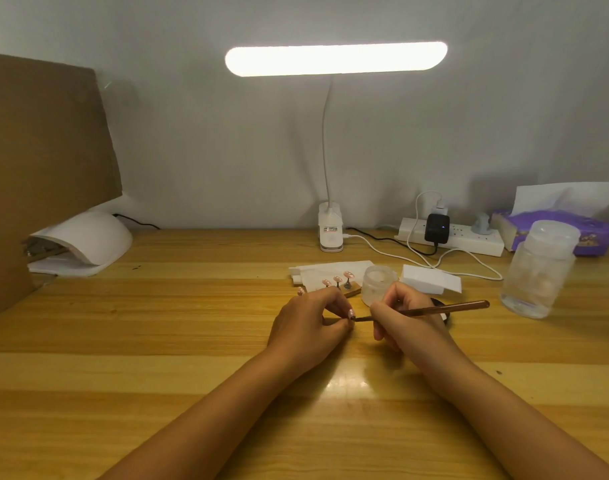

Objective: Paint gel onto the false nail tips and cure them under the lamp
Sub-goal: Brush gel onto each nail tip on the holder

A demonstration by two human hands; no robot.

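Your forearms come in from the bottom edge and converge over the middle of the table, wrists low on the wood. Your left hand lies knuckles up with its fingers curled inward; thumb and forefinger pinch one pink nail tip at the hand's right edge, facing your other hand. Your right hand is curled round the brush in a pen grip, fingers closed tight near the working end.

The brush lies almost level, its long axis running left to right. The handle end points right and a little away from you, past your knuckles. The dark bristle end points left and meets the held nail tip; you can't tell from here how hard it presses.

Just behind your hands, more pink tips stand on a stand, which rests on a tissue, with a clear jar just beside it on the right. The curing lamp, a white dome, sits well apart at the far left, its opening facing left.
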